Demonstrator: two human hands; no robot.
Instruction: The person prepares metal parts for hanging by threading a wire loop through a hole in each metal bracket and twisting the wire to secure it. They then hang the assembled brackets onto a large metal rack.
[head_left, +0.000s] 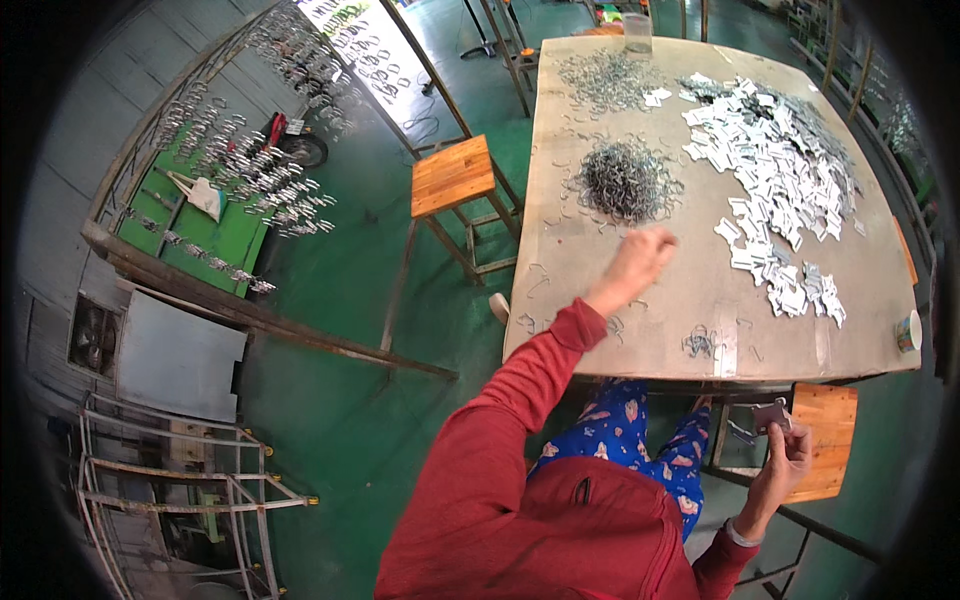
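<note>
My left hand (640,264) is over the table, just on the near side of a dense heap of small bent metal hooks (625,182). Its fingers are curled together, and whatever they hold is too small to make out. Lower right, beyond the table's front edge, my right hand (785,462) pinches a small flat plate (771,414) between thumb and fingers. Thin shiny metal pieces show beside that plate; whether they are attached to it I cannot tell. Many white flat pieces (765,185) lie spread over the table's right side.
The brown-covered table (590,345) also bears a looser scatter of hooks (605,80), a small cluster of hooks (699,342), a clear plastic container (637,32) and a cup (908,332). Wooden stools (453,175) stand left and near right. Metal racks hang with shiny pieces at left.
</note>
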